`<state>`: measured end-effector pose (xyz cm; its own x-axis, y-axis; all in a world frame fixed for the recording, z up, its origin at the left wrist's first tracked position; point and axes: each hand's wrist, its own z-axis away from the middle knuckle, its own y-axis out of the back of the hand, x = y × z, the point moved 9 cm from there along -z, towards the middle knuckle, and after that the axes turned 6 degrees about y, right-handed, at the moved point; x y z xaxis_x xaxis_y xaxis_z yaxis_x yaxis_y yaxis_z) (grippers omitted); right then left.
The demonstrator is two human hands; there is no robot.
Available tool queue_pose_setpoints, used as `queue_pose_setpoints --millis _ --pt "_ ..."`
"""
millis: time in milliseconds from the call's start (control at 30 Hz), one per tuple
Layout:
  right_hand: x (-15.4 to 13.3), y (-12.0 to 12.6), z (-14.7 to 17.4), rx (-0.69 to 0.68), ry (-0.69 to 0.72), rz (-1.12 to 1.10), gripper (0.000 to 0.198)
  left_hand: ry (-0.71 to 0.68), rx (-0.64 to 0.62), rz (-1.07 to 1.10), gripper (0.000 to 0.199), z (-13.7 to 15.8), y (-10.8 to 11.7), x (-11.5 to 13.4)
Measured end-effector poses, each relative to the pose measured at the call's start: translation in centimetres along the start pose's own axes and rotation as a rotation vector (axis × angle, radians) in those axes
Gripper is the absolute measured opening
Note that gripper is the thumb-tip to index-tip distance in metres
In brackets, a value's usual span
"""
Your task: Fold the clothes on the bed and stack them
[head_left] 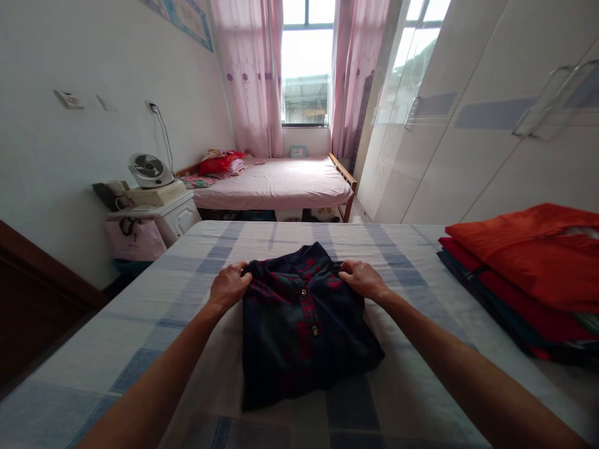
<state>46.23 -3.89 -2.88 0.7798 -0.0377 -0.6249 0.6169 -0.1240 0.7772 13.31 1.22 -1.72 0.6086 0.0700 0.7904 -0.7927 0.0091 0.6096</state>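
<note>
A dark navy, green and red plaid shirt (276, 330) lies folded into a rough square on the bed, its collar at the far side and a short row of buttons down the front. My left hand (230, 285) pinches the shirt's far left corner near the shoulder. On the other side, my right hand (362, 279) grips the far right shoulder edge. Both sets of fingers are closed on the cloth. The shirt's lower right corner sticks out past the rest.
The bed has a white and blue checked sheet (187, 349). To the right sits a stack of folded clothes (524, 255), orange on top. Beyond stand a second bed (281, 181), a cabinet (180, 215) with a fan (150, 169), and a white wardrobe (468, 156).
</note>
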Motion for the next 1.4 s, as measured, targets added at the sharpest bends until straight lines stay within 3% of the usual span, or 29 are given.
queue_pose_setpoints --millis 67,133,200,333,433,533,633,700,767,900,1000,1133,1400 --pt "-1.2 0.2 -0.3 -0.006 0.059 -0.102 0.02 -0.039 -0.048 0.095 0.022 0.5 -0.2 0.9" --pt "-2.4 0.5 -0.5 -0.016 0.141 -0.352 0.028 -0.069 -0.091 0.191 0.031 0.8 -0.8 1.4" --pt "-2.3 0.6 -0.7 0.01 0.161 -0.483 0.032 -0.069 -0.095 0.244 0.031 0.5 -1.6 1.0" --pt "0.7 0.2 -1.0 0.132 0.049 -0.182 0.022 -0.022 0.027 0.185 0.022 -0.9 -2.4 -0.8" --pt "1.4 0.7 -1.1 0.238 0.046 -0.091 0.031 -0.099 0.195 0.083 0.038 -0.1 -1.0 0.3" --pt "-1.4 1.2 -1.7 0.251 0.181 -0.013 0.03 -0.323 0.203 -0.021 0.042 3.9 -0.8 4.0" --pt "-6.7 -0.3 -2.3 0.126 0.468 0.174 0.031 -0.594 0.017 -0.211 0.042 9.7 -4.1 6.8" --pt "-9.0 -2.5 -2.8 0.005 0.613 0.324 0.037 -0.744 -0.108 -0.422 0.051 13.3 -7.2 6.5" --pt "-9.7 -4.6 -3.6 -0.101 0.657 0.443 0.038 -0.81 -0.181 -0.58 0.06 15.3 -9.5 5.0" --pt "-9.3 -6.3 -5.3 -0.153 0.599 0.512 0.02 -0.796 -0.195 -0.649 0.066 15.6 -10.7 3.0" --pt "-10.5 -6.4 -5.2 -0.146 0.611 0.483 0.023 -0.784 -0.196 -0.645 0.066 15.2 -10.6 3.0" --pt "-12.9 -7.3 -3.3 -0.252 0.69 0.398 0.027 -0.758 -0.204 -0.629 0.066 15.0 -10.5 3.1" --pt "-9.3 -7.2 -5.8 -0.195 0.285 0.448 0.037 -0.746 -0.225 -0.513 0.065 14.8 -10.7 2.6"
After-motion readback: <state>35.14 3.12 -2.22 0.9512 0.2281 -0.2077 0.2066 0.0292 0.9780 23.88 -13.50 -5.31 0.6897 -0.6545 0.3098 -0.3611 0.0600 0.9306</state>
